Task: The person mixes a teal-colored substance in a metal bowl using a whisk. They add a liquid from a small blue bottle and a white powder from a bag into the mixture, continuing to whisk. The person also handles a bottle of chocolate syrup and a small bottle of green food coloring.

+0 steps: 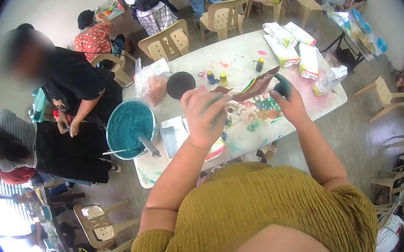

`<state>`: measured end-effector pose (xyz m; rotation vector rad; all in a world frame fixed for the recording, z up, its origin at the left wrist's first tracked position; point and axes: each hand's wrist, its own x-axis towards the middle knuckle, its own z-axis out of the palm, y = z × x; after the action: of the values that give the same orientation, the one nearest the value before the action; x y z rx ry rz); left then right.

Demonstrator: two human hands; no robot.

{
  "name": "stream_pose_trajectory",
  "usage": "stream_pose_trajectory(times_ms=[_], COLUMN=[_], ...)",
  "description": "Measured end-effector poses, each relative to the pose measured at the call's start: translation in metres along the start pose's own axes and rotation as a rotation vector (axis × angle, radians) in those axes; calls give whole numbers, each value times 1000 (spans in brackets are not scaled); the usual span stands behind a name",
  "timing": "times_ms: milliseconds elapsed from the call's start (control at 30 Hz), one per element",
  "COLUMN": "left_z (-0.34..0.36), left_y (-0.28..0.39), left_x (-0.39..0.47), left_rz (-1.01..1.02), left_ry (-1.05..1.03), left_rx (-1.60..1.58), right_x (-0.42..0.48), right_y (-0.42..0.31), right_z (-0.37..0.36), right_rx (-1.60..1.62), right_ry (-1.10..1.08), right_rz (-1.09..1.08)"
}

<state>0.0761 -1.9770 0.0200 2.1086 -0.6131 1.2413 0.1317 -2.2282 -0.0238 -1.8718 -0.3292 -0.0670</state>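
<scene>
Over the table (234, 148) I hold a brown printed packet (253, 85) tilted between both hands. My left hand (205, 116) grips its left end, with dark green stains on the fingers. At its right end is my right hand (289, 101), fingertips coated dark green and curled against the packet. To the left stands a large metal bowl (110, 145) of thick teal mixture (127, 123). A wire whisk (149, 147) rests in it, handle over the rim, beside a thin utensil handle (115, 151). A roll of tape or string (231, 108) shows below the packet.
Small bottles with yellow tops (223, 79), a round black pan or lid (181, 85) and a clear bag of orange-pink bits (156, 88) stand behind. Several white cartons (283, 51) lie at right. A person in black (76, 73) stands left; plastic chairs (225, 17) surround the table.
</scene>
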Motion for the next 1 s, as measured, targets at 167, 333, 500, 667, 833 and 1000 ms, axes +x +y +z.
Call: stream_pose_trajectory(times_ms=[167,333,500,667,833,1000], left_z=[21,46,65,84,81,70], left_y=[16,-7,-18,-22,-3,-33], left_x=[-14,-27,-54,-80,-59,-108], left_rz=[-1016,-1069,-1350,-1469,-1420,-1713], left_ry=[344,464,572,451,-64,-443], left_rx=[-683,-744,-977,-1172,-1069,-853], right_x=[0,1,-9,-31,-18,-31], right_y=[40,63,115,100,129,203], right_z=[-8,-14,-13,0,-25,-66], right_rx=[6,194,565,990,1111,931], right_ry=[-126,-303,-438,-313,-50,230], right_rz=[192,302,551,582,519,712])
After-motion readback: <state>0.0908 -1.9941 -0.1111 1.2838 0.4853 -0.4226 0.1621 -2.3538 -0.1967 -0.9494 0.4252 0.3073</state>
